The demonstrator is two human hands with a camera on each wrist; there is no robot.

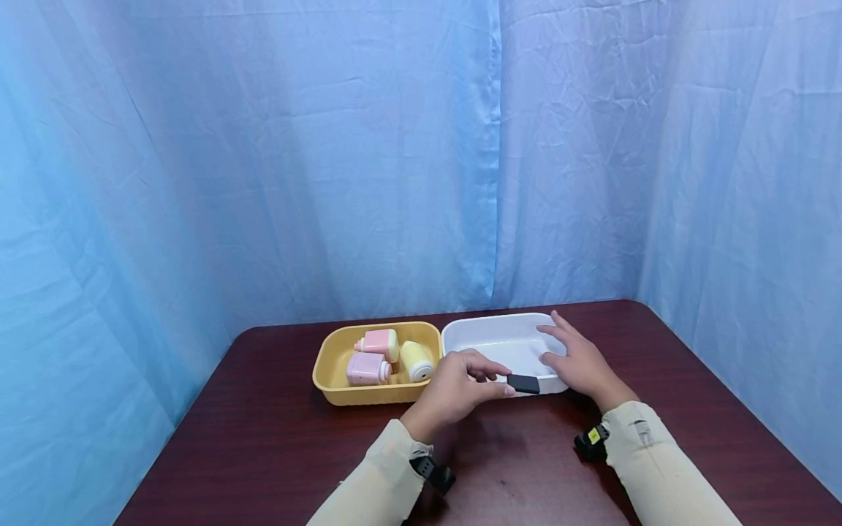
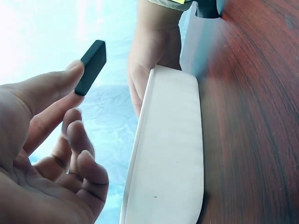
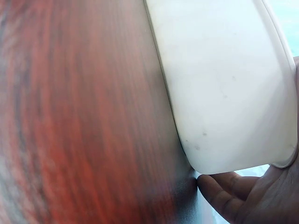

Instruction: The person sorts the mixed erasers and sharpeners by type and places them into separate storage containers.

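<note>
My left hand point(image 1: 460, 383) pinches a small flat black rectangular block point(image 1: 523, 383) between thumb and forefinger. In the left wrist view the block point(image 2: 91, 67) tilts upward, and the other fingers are curled below it. The white tray point(image 1: 483, 319) lies behind the block in the head view. At its right end, my right hand point(image 1: 582, 365) holds the wall, thumb and forefinger reaching over the inside. The right wrist view shows other fingers point(image 3: 224, 191) along the outside of the white tray point(image 3: 224, 93), close to the tabletop.
A yellow tray point(image 1: 375, 396) stands left beside the white one. Inside it lie a pink bottle-shaped piece point(image 1: 377, 341), a lilac one point(image 1: 365, 369) and a yellow one point(image 1: 416, 360). Light blue curtains point(image 1: 395, 161) hang behind the dark red-brown table point(image 1: 289, 438).
</note>
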